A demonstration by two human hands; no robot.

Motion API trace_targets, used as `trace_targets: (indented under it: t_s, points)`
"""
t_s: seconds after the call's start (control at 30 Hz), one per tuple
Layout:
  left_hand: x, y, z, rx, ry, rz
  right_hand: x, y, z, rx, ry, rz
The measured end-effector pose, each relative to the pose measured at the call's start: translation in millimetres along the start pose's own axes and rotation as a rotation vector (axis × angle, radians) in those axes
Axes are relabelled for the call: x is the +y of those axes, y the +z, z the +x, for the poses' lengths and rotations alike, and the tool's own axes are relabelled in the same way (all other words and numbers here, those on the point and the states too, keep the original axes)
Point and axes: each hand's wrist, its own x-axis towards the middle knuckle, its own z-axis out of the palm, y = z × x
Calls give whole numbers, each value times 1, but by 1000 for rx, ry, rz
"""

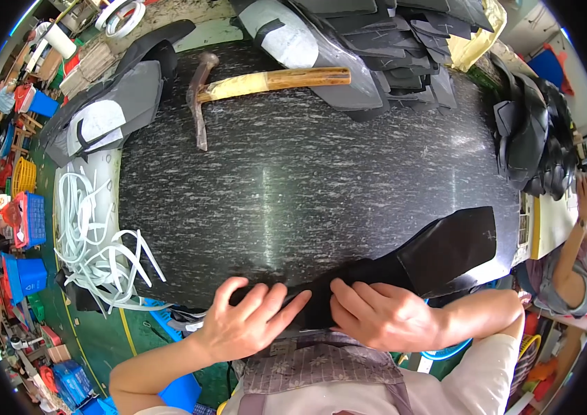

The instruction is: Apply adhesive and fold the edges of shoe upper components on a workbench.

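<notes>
A long black leather-like piece [449,252] lies along the near edge of the dark speckled tabletop [307,173], its wide smooth end stretching out to the right. My right hand [383,315] grips its near middle, fingers curled and pressed together on it. At the left part of the same piece, my left hand [241,318] bends its fingers onto the material, thumb toward the right hand. What lies under the fingertips is partly hidden. Farther back rests a hammer [273,81] with a wooden handle and a tape-like wrap, its metal head to the left.
Stacks of black cut pieces [404,55] fill the far right, with another pile [536,131] at the right edge. Grey-black pieces with white patches [100,121] lie far left. Pale strips [93,242] tangle over the left edge. A person's arm [574,235] shows at right.
</notes>
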Motion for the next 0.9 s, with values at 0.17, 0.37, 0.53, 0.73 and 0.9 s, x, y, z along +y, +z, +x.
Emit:
trace_targets:
  t_s: [0.17, 0.37, 0.53, 0.73, 0.9]
  points:
    - [-10, 15, -1, 198, -266, -437, 7, 11, 9, 101, -102, 206]
    - [-20, 9, -11, 241, 82, -139, -5, 13, 10, 49, -138, 158]
    - [-19, 15, -15, 248, -168, -448, -14, 15, 24, 12, -74, 177]
    - [-33, 8, -21, 226, -133, -331, -4, 14, 21, 16, -157, 276]
    - [-35, 4, -33, 169, 47, -143, -17, 22, 29, 67, -103, 243]
